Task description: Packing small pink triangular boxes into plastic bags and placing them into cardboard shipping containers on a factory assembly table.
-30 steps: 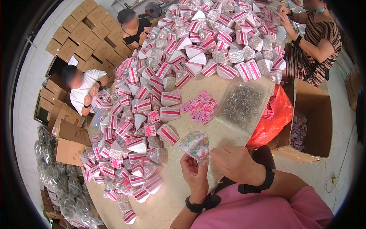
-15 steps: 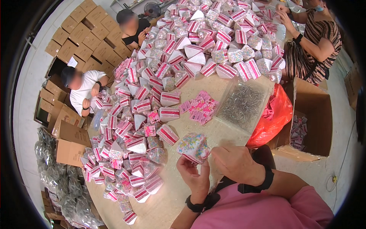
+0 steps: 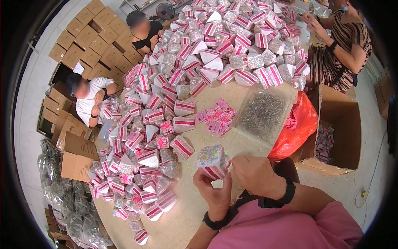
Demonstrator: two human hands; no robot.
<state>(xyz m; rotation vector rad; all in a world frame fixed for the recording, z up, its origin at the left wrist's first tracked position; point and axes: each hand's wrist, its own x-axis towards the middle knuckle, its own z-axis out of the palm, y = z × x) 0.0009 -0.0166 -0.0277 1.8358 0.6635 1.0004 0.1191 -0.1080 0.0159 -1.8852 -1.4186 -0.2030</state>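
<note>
In my left hand (image 3: pixel 212 194) is a toy cake slice (image 3: pixel 210 159) with a sprinkled white top and a pink-striped side. The thumb and fingers grip it from below, above the table. At the slice's right side, my right hand (image 3: pixel 258 176) has its fingers closed in a pinch. Whatever it pinches is too small to make out. Just beyond lie a loose spread of pink printed cards (image 3: pixel 217 117) and a shallow clear tray (image 3: pixel 239 119) full of thin metal pieces.
Many similar cake slices (image 3: pixel 182 147) cover the table's left and far side. To the right are a red plastic bag (image 3: pixel 296 133) and an open carton (image 3: pixel 344 128). Other people (image 3: pixel 344 45) work around the table. Stacked cartons (image 3: pixel 89 37) stand behind.
The cake slice has turned upright in my left hand, so more of its striped side shows. My right hand stays close beside it, fingers still closed.
</note>
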